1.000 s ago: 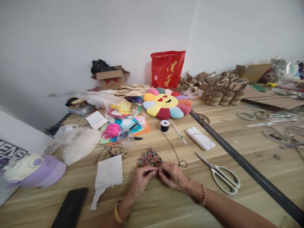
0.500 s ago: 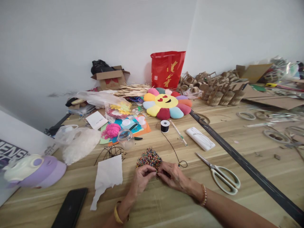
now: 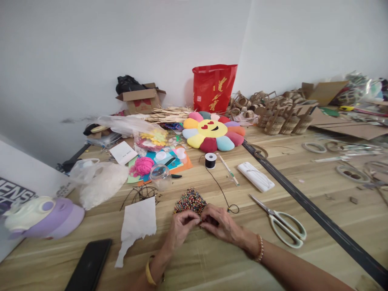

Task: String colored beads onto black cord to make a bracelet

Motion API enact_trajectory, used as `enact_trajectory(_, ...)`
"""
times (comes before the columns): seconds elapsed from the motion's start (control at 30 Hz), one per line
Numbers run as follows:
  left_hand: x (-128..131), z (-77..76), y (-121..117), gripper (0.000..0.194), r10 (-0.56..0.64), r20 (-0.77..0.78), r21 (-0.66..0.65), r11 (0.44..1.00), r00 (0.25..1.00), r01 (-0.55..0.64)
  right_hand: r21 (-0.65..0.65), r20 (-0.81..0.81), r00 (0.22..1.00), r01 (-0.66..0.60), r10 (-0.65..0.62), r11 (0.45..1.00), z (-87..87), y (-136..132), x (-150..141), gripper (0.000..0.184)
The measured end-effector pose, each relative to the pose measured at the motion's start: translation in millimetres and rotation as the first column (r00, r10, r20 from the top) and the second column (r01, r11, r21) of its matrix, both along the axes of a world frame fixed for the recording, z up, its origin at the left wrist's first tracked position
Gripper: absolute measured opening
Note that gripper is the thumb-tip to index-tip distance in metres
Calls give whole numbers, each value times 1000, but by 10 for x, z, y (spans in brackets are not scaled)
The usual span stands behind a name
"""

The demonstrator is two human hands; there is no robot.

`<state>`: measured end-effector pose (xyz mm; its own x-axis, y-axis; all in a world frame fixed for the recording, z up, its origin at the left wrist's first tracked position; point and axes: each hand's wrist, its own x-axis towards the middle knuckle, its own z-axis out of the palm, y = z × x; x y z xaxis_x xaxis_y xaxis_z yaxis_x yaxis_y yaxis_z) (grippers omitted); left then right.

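Many small multicoloured beads (image 3: 190,200) lie in a heap on the wooden table, just beyond my hands. My left hand (image 3: 181,227) is closed in a pinch at the near edge of the heap. Its fingertips meet those of my right hand (image 3: 222,225), also pinched. What sits between the fingers is too small and hidden to name. A spool of black cord (image 3: 210,161) stands behind the beads; its cord trails toward me and ends in a small loop beside my right hand. To the right lie scissors (image 3: 286,224) with pale handles.
A torn white paper (image 3: 138,220), black phone (image 3: 89,264) and purple-and-white cap (image 3: 45,218) are at left. A clear jar (image 3: 160,176), pink yarn (image 3: 142,166) and flower cushion (image 3: 212,131) lie farther back. A black strip (image 3: 303,202) crosses the right side; small woven baskets (image 3: 274,123) stand behind.
Both hands keep their pinch at the same place, with only slight finger movement. The surrounding things have not moved.
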<state>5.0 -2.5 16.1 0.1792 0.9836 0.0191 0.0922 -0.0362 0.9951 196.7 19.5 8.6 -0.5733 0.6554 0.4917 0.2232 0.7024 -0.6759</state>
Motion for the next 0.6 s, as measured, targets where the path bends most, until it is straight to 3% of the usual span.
enact_trajectory(0.23, -2, 11, 7, 34, 2, -17, 126, 992, 1000, 0, 56, 34, 999, -17, 15, 998, 47, -14, 1, 2)
enact_trajectory(0.4, -2, 51, -15, 33, 19, 18, 123, 992, 1000, -21, 80, 21, 1000, 10, -11, 997, 106, -29, 20, 10)
enact_trajectory(0.6, 14, 86, -28, 29, 6, 14, 104, 995, 1000, -8, 50, -17, 1000, 4, -3, 999, 51, -19, 2, 7)
